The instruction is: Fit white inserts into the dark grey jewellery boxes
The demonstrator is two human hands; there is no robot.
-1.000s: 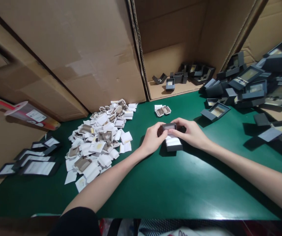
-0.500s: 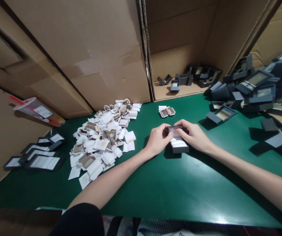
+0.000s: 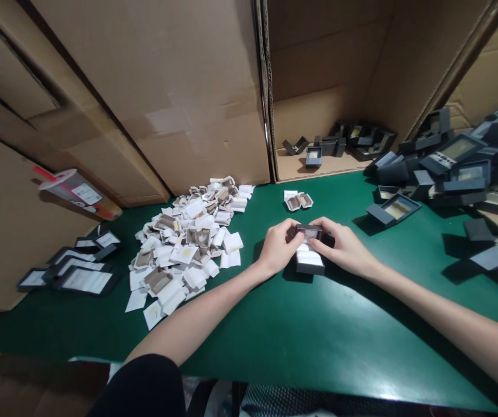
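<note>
The left hand [image 3: 278,248] and the right hand [image 3: 343,245] both pinch, with closed fingertips, the far end of a small dark grey cardboard box [image 3: 310,250] with a white insert, which rests on the green table surface [image 3: 301,336] near the middle of the scene. A loose heap of white paper inserts [image 3: 188,246] lies to the left, with flat dark cards bearing white labels [image 3: 72,269] at the far left. A pile of open dark grey boxes [image 3: 453,165] lies to the right, a pair of small white inserts [image 3: 298,200] lies just beyond the hands, and an open brown corrugated carton [image 3: 318,87] stands at the far side.
</note>
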